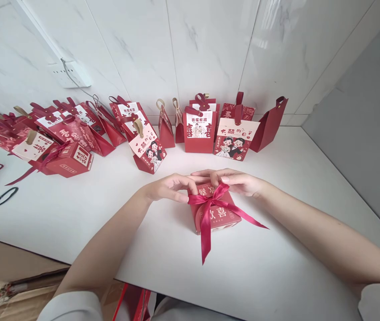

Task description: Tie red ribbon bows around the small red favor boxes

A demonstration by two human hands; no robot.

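Observation:
A small red gift box (221, 216) with white printed characters sits on the white table in front of me. A dark pink satin ribbon (206, 236) is tied in a bow on its top, its two tails hanging over the near side and out to the right. My left hand (171, 186) is at the box's far left, thumb and finger closed at the bow's left loop. At the far right, my right hand (236, 182) has its fingertips closed at the right loop. Some fingers of both hands pass behind the box and are partly hidden.
Several upright red gift boxes with ribbon handles, such as a couple-printed box (233, 140), line the tiled wall. More boxes crowd the left, including a hexagonal red box (72, 159). A black loop (6, 196) lies far left. An open cardboard carton (26, 285) stands below the table edge.

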